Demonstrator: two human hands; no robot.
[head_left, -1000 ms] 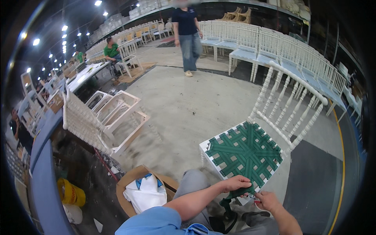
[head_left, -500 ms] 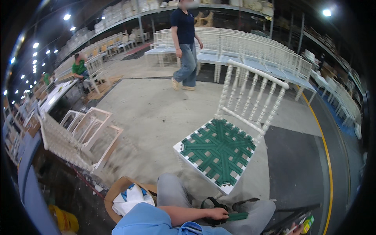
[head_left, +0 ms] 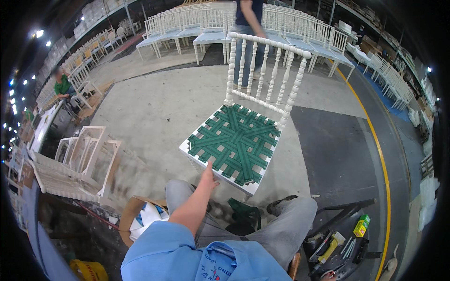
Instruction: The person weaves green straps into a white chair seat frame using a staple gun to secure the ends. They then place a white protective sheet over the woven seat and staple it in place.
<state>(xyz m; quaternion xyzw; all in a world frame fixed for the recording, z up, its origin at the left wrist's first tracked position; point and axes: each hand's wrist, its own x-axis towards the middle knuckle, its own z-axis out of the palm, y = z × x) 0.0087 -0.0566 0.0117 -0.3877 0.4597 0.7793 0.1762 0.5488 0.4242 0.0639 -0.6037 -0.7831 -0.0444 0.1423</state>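
A white chair [head_left: 262,110] with a turned-spindle back stands in front of me. Green straps [head_left: 234,136] are woven across its seat frame. My left hand [head_left: 210,177] reaches to the near left edge of the seat, fingers apart; whether it touches the frame is unclear. Between my knees lies loose green strapping [head_left: 244,214] beside something black. Only a sliver of my right hand [head_left: 329,276] shows at the lower edge, by a dark tool tray [head_left: 340,262]; its fingers are mostly hidden.
On the tray lie a yellow-handled tool [head_left: 331,247], several metal rods and a green-yellow box [head_left: 361,225]. Pale chair frames [head_left: 89,154] stand at left, beside a cardboard box [head_left: 125,220] with white cloth. Beyond the chair stands a person [head_left: 248,18], with rows of white chairs behind.
My left hand has let go of the green strap and moved up to the seat edge. My view has tilted down and shifted right. The standing person is now behind the chair back.
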